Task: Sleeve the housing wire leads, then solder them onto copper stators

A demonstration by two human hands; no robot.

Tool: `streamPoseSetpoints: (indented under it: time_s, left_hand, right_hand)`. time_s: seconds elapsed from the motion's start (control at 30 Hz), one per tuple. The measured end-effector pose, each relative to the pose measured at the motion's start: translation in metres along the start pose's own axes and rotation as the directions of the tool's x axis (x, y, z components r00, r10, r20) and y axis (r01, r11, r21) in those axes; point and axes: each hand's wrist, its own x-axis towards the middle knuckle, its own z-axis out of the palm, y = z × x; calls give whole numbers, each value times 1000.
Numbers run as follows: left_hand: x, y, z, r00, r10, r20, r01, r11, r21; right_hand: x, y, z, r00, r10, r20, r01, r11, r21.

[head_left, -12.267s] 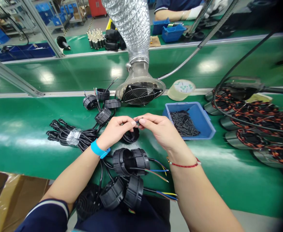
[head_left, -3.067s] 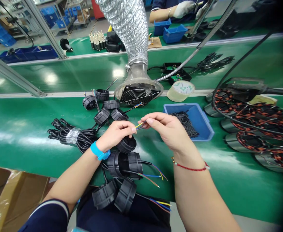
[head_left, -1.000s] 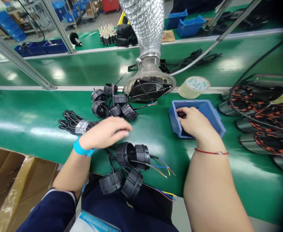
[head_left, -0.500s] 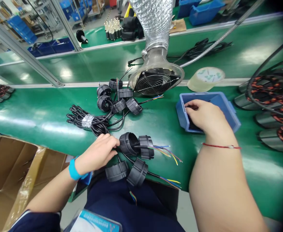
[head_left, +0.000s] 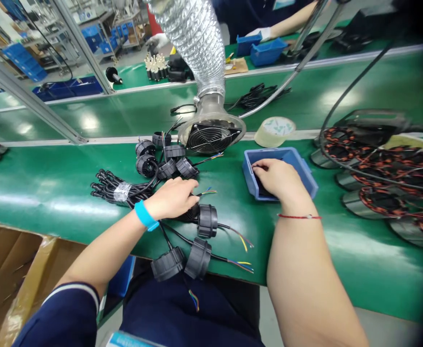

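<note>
My left hand is over the middle of the bench, its fingers closed around a black cable whose bare coloured wires stick out past the fingertips. Below that hand a black ribbed cap is mostly covered. Close by lie another ribbed cap and two more caps near the front edge, each threaded on a cable. My right hand reaches into a blue bin. Its fingers are bent together over dark parts, and what they hold is hidden.
A taped cable bundle lies left, with several more caps behind it. A fume hood hangs over the back. Tape roll and wound motor cores stand right; a cardboard box is at left. A co-worker's gloved hand shows opposite.
My left hand has moved up and right over the cap, and wires now show at its fingertips. My right hand stays in the bin. The view has shifted; a co-worker has appeared opposite.
</note>
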Motion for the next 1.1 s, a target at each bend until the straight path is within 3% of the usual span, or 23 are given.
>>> streamPoseSetpoints:
  time_s: [0.13, 0.27, 0.33, 0.43, 0.5, 0.57, 0.63, 0.7, 0.87, 1.1]
  left_hand:
    - [31, 10, -4, 972, 8, 234, -67, 966, 248]
    - [45, 10, -1, 943, 14, 334, -52, 993, 106]
    - [46, 5, 1, 959, 22, 282, -16, 1000, -25]
    - [46, -3, 8, 998, -5, 65, 28, 935, -354]
    - [45, -7, 14, 995, -40, -96, -22, 821, -570]
    - [44, -9, 22, 973, -79, -217, -103, 694, -713]
    - [43, -9, 28, 951, -112, -290, -171, 590, -789]
    - [41, -10, 33, 937, -139, -322, -205, 529, -824]
    - [36, -10, 35, 927, -198, -319, -196, 469, -861]
    - [36, -9, 33, 925, -205, -319, -201, 449, -871]
  right_hand:
    - [3, 4, -1, 999, 1, -33, 2, 996, 92]
    - [4, 6, -4, 995, -26, -92, 45, 976, 212]
    - [3, 6, -7, 992, -30, -121, 61, 963, 261]
    - [0, 2, -12, 986, 8, -165, 63, 905, 421]
    - [-4, -7, -16, 986, 53, -155, 59, 768, 638]
    - [-11, -21, -18, 993, 50, -104, 58, 563, 824]
    - [-20, -39, -18, 999, -24, -49, 54, 418, 907]
    - [-30, -56, -17, 994, -111, -9, 46, 337, 940]
    - [-50, -80, -15, 987, -157, -40, 81, 267, 960]
    - [-57, -82, -21, 980, -113, -165, 194, 328, 924]
